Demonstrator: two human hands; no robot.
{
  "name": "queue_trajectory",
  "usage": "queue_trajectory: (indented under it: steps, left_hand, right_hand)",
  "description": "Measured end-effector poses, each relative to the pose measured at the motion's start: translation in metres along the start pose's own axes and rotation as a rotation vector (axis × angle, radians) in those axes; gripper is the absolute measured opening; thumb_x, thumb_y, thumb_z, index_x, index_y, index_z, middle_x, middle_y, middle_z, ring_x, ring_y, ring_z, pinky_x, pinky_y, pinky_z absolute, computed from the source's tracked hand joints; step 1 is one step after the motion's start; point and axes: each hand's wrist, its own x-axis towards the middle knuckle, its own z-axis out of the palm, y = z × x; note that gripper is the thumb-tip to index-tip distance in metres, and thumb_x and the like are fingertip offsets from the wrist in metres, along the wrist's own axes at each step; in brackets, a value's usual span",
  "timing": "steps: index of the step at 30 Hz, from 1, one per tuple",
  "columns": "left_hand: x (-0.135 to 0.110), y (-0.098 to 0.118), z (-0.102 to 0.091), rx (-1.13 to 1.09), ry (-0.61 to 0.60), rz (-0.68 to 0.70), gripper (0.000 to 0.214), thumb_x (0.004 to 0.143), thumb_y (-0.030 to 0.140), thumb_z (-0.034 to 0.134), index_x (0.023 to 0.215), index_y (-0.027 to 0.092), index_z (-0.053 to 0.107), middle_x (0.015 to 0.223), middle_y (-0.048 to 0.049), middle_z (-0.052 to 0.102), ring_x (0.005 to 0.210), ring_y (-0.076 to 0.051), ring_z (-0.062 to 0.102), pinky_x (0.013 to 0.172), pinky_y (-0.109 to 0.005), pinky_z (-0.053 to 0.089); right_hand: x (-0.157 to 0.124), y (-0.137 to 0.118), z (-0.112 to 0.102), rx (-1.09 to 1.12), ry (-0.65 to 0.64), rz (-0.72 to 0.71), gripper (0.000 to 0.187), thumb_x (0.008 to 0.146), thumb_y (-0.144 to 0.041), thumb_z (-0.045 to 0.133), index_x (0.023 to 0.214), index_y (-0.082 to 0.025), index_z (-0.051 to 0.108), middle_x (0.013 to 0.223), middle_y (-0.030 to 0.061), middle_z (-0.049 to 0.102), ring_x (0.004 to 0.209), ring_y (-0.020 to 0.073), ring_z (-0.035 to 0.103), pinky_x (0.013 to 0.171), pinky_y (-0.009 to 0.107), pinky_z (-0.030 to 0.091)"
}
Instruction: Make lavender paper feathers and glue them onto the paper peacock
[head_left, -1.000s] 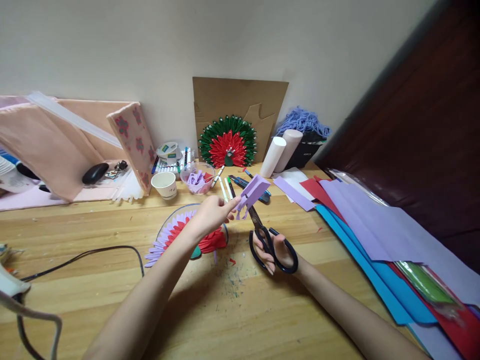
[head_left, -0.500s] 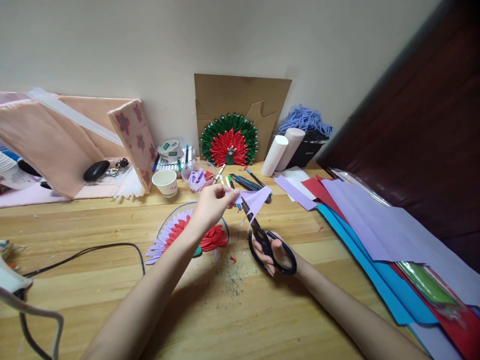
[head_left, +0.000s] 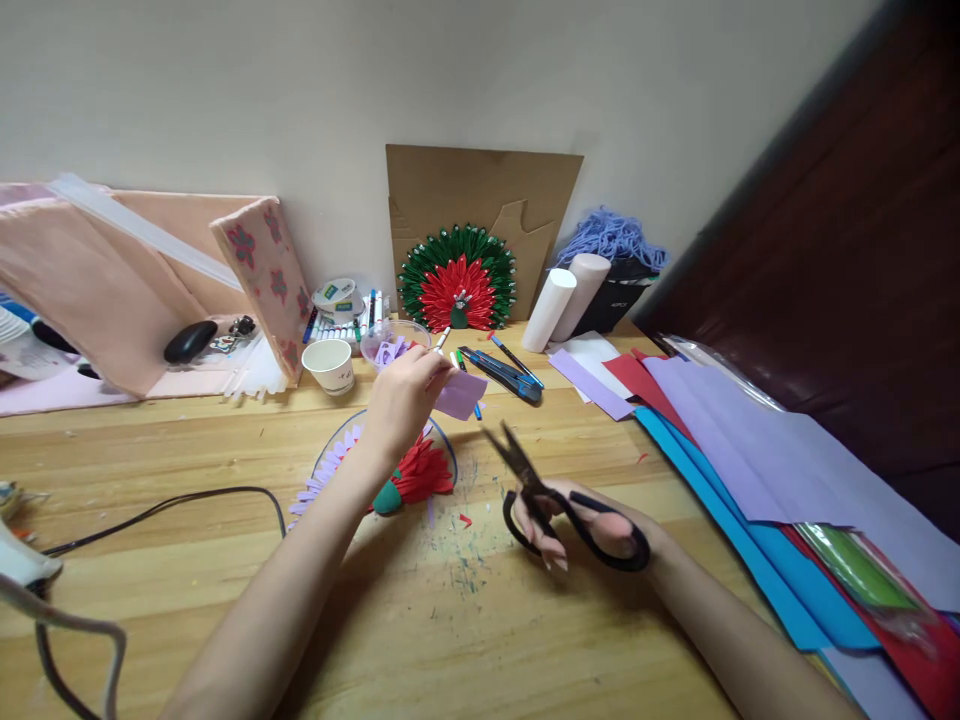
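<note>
My left hand [head_left: 401, 400] pinches a small lilac paper piece [head_left: 459, 394] and holds it just in front of a clear plastic bowl [head_left: 382, 345] of lilac scraps. My right hand [head_left: 592, 525] has its fingers through the black handles of a pair of scissors [head_left: 551, 495], whose blades stand slightly apart and point up-left, away from the paper. Under my left wrist lies a round paper fan of red and lilac petals [head_left: 405, 475] with a green piece at its base.
A green and red peacock craft [head_left: 457, 280] leans on cardboard at the wall. Markers and pens [head_left: 499, 365], a paper cup [head_left: 330, 365] and white rolls [head_left: 559, 300] stand behind. Coloured sheets [head_left: 750, 450] cover the right side. A black cable [head_left: 187, 505] crosses the left.
The scissors have come off the lilac paper and dropped down to the right. My left hand has carried the paper piece back and left, towards the bowl.
</note>
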Motion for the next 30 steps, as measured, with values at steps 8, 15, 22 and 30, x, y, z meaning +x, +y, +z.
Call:
queue_trajectory:
  steps: [8,15,22,30]
  left_hand:
    - [0.001,0.009,0.003,-0.356,-0.11,-0.05,0.014,0.082,0.027,0.056,0.078,0.016,0.064,0.07,-0.0025,0.064,0.064,-0.013,0.057,0.06,-0.023,0.043]
    - [0.001,0.015,0.002,-0.453,-0.193,-0.143,0.016,0.08,0.028,0.059,0.071,0.015,0.064,0.066,-0.0017,0.065,0.059,-0.012,0.057,0.057,-0.022,0.042]
    - [-0.003,0.014,0.011,-0.598,-0.268,-0.257,0.02,0.079,0.034,0.058,0.078,0.015,0.065,0.072,-0.0052,0.067,0.065,-0.014,0.06,0.06,-0.025,0.046]
    - [-0.002,0.013,0.023,-0.875,-0.222,-0.413,0.023,0.072,0.03,0.065,0.086,0.012,0.059,0.065,-0.0005,0.059,0.055,-0.009,0.054,0.053,-0.022,0.044]
  right_hand:
    - [0.002,0.012,-0.007,-0.051,0.146,0.086,0.084,0.059,-0.087,0.026,0.091,-0.013,0.05,0.059,-0.0041,0.044,0.044,0.0087,0.045,0.045,0.024,0.044]
    - [0.003,0.02,-0.009,-0.021,0.147,0.095,0.083,0.059,-0.087,0.027,0.089,-0.013,0.05,0.057,-0.0047,0.045,0.042,0.0077,0.046,0.043,0.022,0.044]
    - [0.008,0.032,-0.013,0.099,0.155,0.067,0.08,0.056,-0.087,0.035,0.084,-0.014,0.05,0.05,-0.0065,0.045,0.037,0.0078,0.046,0.038,0.022,0.044]
    - [0.01,0.039,-0.01,0.129,0.185,0.028,0.078,0.056,-0.086,0.036,0.081,-0.014,0.05,0.05,-0.0074,0.044,0.035,0.0064,0.044,0.039,0.022,0.047]
